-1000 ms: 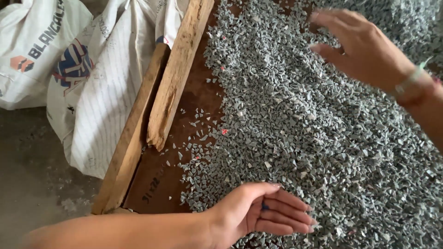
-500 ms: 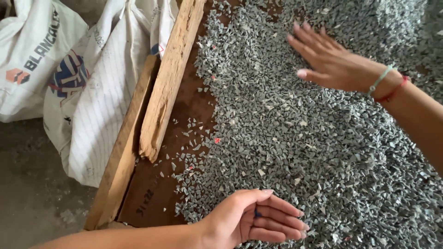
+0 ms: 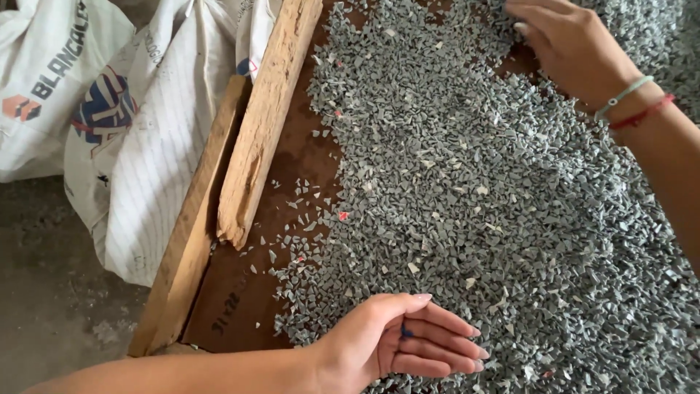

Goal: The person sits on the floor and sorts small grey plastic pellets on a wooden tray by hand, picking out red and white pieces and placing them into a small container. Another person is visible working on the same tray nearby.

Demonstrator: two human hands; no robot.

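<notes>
A wide bed of small grey plastic flakes (image 3: 510, 204) covers a brown board (image 3: 240, 292). My left hand (image 3: 386, 343) lies palm up at the near edge of the flakes. Its fingers curl loosely around a small blue flake (image 3: 405, 333). My right hand (image 3: 576, 44) rests palm down on the flakes at the far side, with the fingertips partly cut off by the frame's top edge. A pale green and a red bracelet (image 3: 631, 102) circle its wrist. A few red flakes (image 3: 343, 216) and white ones lie among the grey.
A rough wooden plank (image 3: 266, 117) lies slanted along the board's left side, with a second flat plank (image 3: 189, 241) under it as the edge. White woven sacks (image 3: 146, 146) lean against that edge on a grey concrete floor (image 3: 44, 292).
My right hand swept left over the flakes, then drew back toward the far top edge. My left hand stayed cupped at the near edge with the blue flake.
</notes>
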